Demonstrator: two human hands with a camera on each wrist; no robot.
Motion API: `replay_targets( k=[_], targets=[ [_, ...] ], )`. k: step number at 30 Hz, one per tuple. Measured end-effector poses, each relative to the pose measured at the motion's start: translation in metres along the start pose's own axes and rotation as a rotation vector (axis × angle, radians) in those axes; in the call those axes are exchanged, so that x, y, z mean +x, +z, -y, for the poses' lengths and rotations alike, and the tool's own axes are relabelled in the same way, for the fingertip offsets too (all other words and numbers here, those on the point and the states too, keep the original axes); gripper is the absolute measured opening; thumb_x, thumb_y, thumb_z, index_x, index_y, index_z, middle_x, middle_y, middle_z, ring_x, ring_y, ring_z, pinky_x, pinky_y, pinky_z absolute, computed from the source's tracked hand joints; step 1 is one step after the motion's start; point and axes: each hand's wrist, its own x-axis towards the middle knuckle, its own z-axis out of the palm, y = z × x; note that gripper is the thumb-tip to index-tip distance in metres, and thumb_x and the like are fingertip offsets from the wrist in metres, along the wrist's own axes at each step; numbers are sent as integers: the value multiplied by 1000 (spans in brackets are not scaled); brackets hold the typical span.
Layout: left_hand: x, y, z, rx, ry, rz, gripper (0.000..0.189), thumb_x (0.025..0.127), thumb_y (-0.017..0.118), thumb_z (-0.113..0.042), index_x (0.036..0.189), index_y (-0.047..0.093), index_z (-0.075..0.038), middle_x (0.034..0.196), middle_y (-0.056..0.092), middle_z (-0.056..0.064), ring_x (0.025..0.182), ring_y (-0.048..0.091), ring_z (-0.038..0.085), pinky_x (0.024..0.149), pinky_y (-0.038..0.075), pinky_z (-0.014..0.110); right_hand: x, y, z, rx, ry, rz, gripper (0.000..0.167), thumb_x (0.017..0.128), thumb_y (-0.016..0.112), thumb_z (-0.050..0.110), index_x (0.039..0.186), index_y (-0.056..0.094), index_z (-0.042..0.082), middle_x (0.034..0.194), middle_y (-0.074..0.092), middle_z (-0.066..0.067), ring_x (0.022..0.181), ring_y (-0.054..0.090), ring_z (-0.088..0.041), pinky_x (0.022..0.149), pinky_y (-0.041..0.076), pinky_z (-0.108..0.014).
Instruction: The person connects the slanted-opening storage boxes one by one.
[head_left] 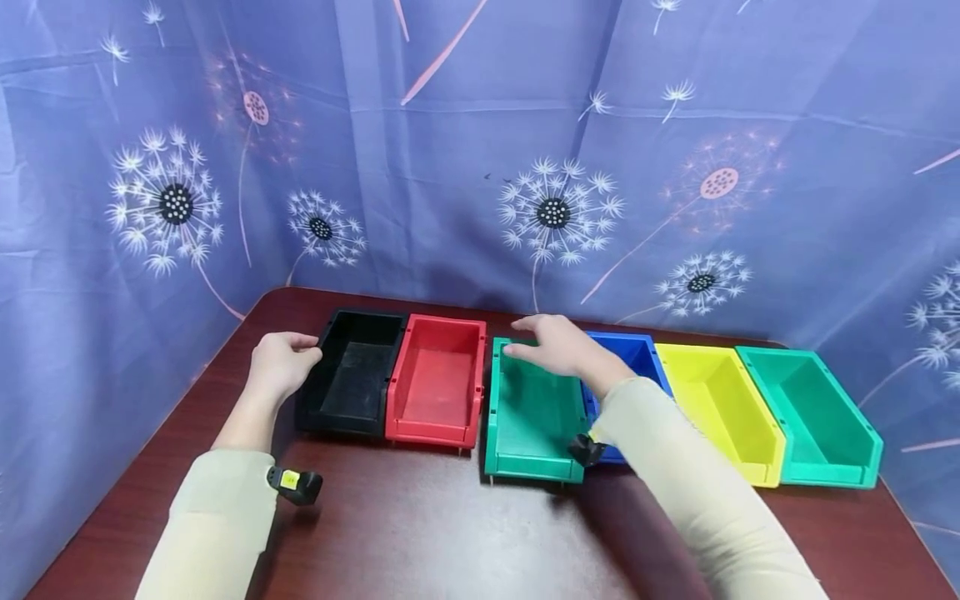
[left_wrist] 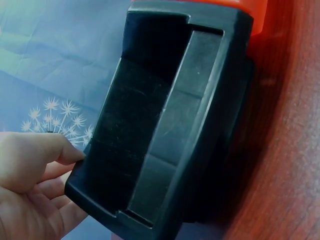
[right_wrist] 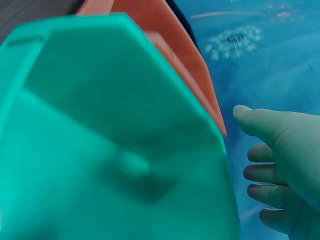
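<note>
A black bin (head_left: 354, 379) stands at the left end of a row of plastic bins. My left hand (head_left: 281, 362) pinches its left side wall; in the left wrist view the thumb (left_wrist: 67, 150) lies on the edge and the fingers go behind the wall. Over the back of the nearer green bin (head_left: 536, 429) hovers my right hand (head_left: 558, 346), thumb and fingers spread apart with nothing between them. In the right wrist view that hand is beside the green bin's rim, apart from it. Both bins hold nothing visible.
A red bin (head_left: 437, 383) sits against the black one. Right of the nearer green bin are a blue bin (head_left: 626, 350), partly hidden by my right forearm, a yellow bin (head_left: 723, 408) and another green bin (head_left: 813, 417). A patterned curtain (head_left: 450, 167) hangs behind the brown table (head_left: 420, 525).
</note>
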Motion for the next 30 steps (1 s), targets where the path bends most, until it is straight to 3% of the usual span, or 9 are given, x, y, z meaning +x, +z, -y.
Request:
replay_targets(
  k=[15, 19, 23, 30],
  targets=[
    [0, -3, 6, -4, -11, -26, 38, 94, 52, -18, 125, 59, 1, 124, 58, 28, 107, 58, 38, 87, 50, 48, -64, -20, -47, -70, 17, -65, 49, 90, 63, 33, 127, 58, 1, 131, 57, -19, 125, 50, -37, 102, 40, -53],
    [2, -5, 8, -2, -3, -28, 38, 93, 52, -18, 124, 59, 2, 123, 58, 28, 108, 58, 38, 88, 50, 48, -84, -20, -51, -42, 41, 18, 66, 83, 68, 43, 134, 53, 4, 145, 43, -20, 134, 37, -41, 105, 35, -57],
    [3, -8, 9, -5, -5, -21, 39, 93, 52, -18, 125, 59, 2, 126, 57, 29, 112, 55, 39, 90, 48, 50, -97, -13, -52, 3, 71, 105, 89, 72, 72, 56, 144, 41, 12, 156, 23, -16, 142, 19, -43, 109, 23, -63],
    [5, -11, 13, 8, -5, -9, 39, 93, 52, -19, 125, 59, 3, 128, 55, 29, 116, 52, 41, 93, 46, 52, -97, -3, -42, -39, 47, 99, 93, 73, 71, 57, 146, 36, 11, 157, 20, -14, 145, 10, -39, 113, 8, -62]
  ],
)
